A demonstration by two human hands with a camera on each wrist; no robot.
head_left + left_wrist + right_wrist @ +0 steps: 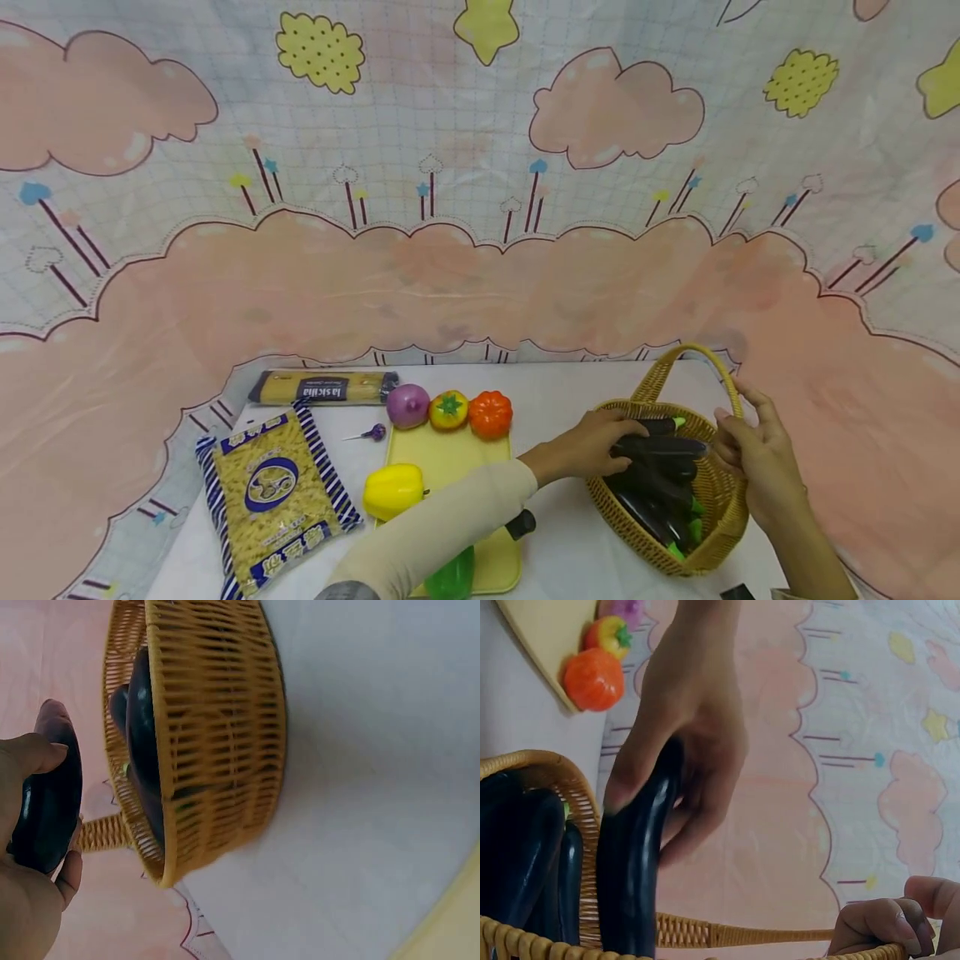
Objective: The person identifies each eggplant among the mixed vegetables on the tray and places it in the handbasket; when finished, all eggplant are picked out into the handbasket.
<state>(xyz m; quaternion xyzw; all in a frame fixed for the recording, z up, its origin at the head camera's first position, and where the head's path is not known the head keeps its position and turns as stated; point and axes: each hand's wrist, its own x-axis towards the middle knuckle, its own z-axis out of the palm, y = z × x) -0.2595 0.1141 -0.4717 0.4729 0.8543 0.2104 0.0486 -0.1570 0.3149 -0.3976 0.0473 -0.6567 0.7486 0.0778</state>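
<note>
My left hand (600, 442) grips a dark, glossy eggplant (630, 877) over the wicker basket (633, 529), thumb on one side and fingers on the other. The left wrist view shows this eggplant raised beside the basket's open top. Several other eggplants (652, 512) lie inside the basket, some with green stem ends; the held one and my left hand cover part of them. My right hand (757, 458) holds the basket's arched handle (675, 354) low down at its right side, close to the rim.
Left of the basket lies a yellow board (442, 450) with a purple onion (408, 406), a red-yellow tomato (448, 410), an orange-red ribbed vegetable (491, 414), a yellow pepper (393, 492) and a green pepper (452, 575). Farther left are a pasta bag (277, 500), spaghetti pack (326, 387) and lollipop (375, 432).
</note>
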